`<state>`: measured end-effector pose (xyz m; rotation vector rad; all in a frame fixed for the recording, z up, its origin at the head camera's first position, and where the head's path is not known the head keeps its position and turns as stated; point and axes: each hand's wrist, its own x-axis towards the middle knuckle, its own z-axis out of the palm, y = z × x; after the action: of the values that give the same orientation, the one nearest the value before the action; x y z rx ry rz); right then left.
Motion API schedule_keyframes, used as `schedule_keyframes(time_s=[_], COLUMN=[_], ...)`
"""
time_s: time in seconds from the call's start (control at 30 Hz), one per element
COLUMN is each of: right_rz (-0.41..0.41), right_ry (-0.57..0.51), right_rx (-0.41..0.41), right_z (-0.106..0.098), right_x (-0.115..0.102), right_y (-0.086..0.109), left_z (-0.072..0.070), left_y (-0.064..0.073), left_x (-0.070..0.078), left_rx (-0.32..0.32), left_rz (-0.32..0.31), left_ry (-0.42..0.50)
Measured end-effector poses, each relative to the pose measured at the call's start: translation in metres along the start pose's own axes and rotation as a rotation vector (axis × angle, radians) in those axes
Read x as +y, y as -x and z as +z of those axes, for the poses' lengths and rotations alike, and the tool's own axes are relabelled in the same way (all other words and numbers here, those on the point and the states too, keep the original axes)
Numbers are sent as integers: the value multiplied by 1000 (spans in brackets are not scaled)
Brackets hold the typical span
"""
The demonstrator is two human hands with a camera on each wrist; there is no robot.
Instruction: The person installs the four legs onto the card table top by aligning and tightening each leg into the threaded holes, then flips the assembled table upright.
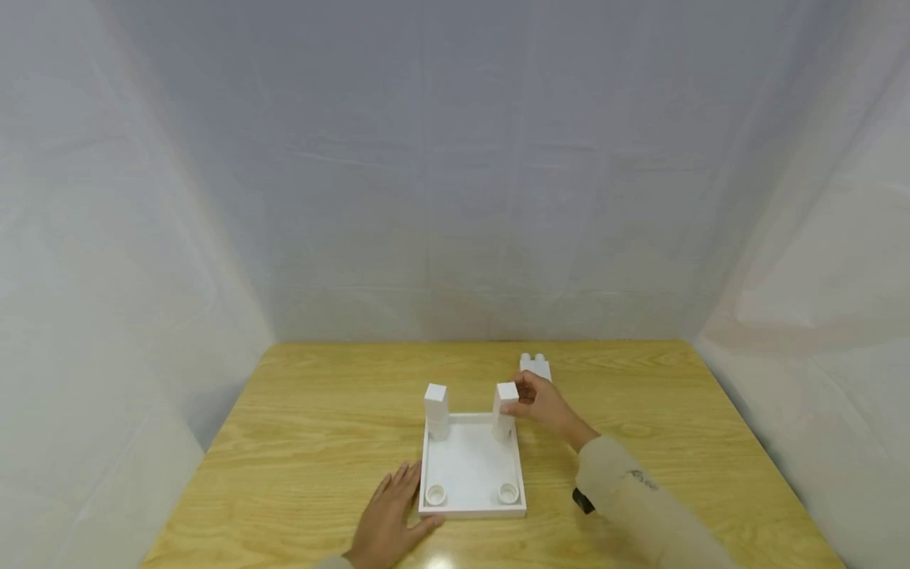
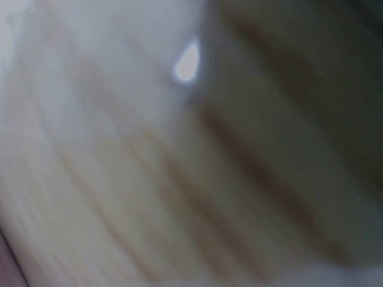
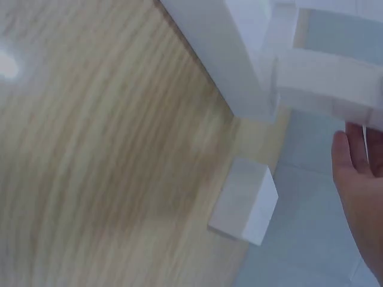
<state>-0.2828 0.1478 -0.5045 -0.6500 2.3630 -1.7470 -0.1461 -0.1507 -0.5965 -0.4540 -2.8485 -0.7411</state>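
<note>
A shallow white tray-like board [image 1: 472,466] with a raised rim lies on the table, with round sockets [image 1: 508,494] at its two near corners. White square posts stand upright at its far corners, the left post [image 1: 437,411] and the right post [image 1: 503,423]. My right hand [image 1: 543,405] pinches the right post near its top between thumb and fingers. In the right wrist view the hand [image 3: 365,197] is beside that post [image 3: 329,81]. My left hand [image 1: 387,514] lies flat with fingers extended, touching the board's left edge and near corner.
Behind my right hand lie white pegged blocks [image 1: 535,367], partly hidden; one block [image 3: 244,200] shows in the right wrist view. The wood-grain table [image 1: 320,419] is bordered by white sheeting [image 1: 469,197]. The left wrist view is a blurred table surface [image 2: 119,197].
</note>
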Motion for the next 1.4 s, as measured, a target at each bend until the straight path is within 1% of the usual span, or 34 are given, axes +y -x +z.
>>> schedule_keyframes(time_s=[0.17, 0.27, 0.33, 0.4, 0.47, 0.6, 0.73, 0.93, 1.03, 1.1, 1.17, 1.23, 1.3, 1.33, 1.4], right_rz=[44, 40, 34, 36, 38, 41, 42, 33, 25, 20, 45, 75, 88, 87, 48], right_ry=[82, 124, 156, 193, 230, 271, 269, 262, 228, 200, 171, 156, 169, 165, 163], right_rx=[227, 351, 424, 474, 506, 536, 558, 568, 525, 454, 341, 199, 58, -8, -122], right_z=[19, 31, 38, 43, 47, 51, 53, 56, 54, 50, 42, 32, 19, 13, 3], right_x=[0, -2, -4, -5, -5, -4, -4, -4, -7, -7, -8, -8, -8, -8, -9], right_y=[4, 7, 8, 9, 9, 9, 8, 9, 11, 11, 9, 7, 5, 3, 0], left_z=[0, 0, 0, 0, 0, -1, -2, -2, -2, -2, -3, -3, -3, -3, -3], left_y=[1, 2, 2, 1, 1, 0, 1, 2, 2, 1, 1, 1, 2, 2, 2], left_x=[0, 0, 0, 0, 0, 0, 0, 0, 0, 0, 0, -1, -1, -1, -1], left_rx=[-1, 0, 2, 3, 3, -2, -4, 30, 28, 20, 17, 23, 29, 31, 31], left_rz=[-5, -3, 2, 4, 5, 3, -2, 21, 22, 15, 11, 13, 21, 22, 23], left_ry=[7, 6, 6, 4, 4, 4, 5, 9, 3, 5, 5, 6, 3, 2, 1])
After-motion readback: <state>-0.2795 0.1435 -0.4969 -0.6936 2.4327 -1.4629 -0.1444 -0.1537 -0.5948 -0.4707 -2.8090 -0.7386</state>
